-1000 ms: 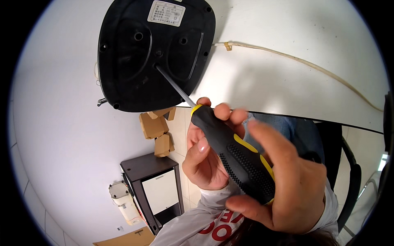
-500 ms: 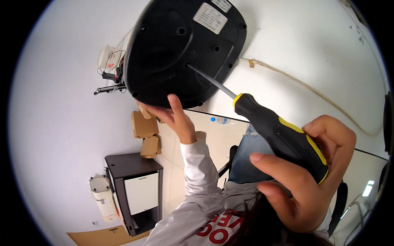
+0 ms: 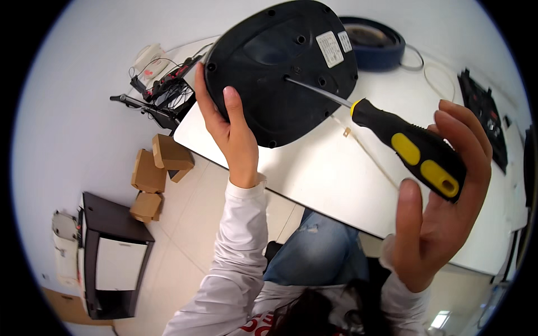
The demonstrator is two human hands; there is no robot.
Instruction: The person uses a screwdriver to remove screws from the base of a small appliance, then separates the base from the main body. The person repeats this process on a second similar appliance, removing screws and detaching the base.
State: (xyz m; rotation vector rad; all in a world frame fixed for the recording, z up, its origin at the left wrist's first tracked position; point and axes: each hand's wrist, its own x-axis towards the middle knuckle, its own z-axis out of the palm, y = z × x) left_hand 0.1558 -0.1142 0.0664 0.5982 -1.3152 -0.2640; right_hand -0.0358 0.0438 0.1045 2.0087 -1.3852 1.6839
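Note:
My left hand (image 3: 234,131) grips the edge of a black plastic base (image 3: 252,89), thumb on its underside. The base is tilted up over the table, showing several screw holes and two white labels. A screwdriver (image 3: 412,143) with a black and yellow handle has its shaft tip in a hole near the middle of the base. My right hand (image 3: 448,218) supports the handle's butt end, fingers curved behind it and thumb held away from the grip. The tip's contact inside the hole is hidden.
A white table (image 3: 319,179) carries a round dark-blue object (image 3: 381,56) behind the base, a thin cable (image 3: 372,157) and a black tool case (image 3: 485,120) at right. Black equipment with cables (image 3: 168,95) stands far left. Cardboard boxes (image 3: 148,171) and a dark cabinet (image 3: 115,241) are on the floor.
The screwdriver handle has turned, showing different yellow pads. My right fingers and thumb have shifted around it. The view has moved, bringing in more of the table, the round blue object and the case.

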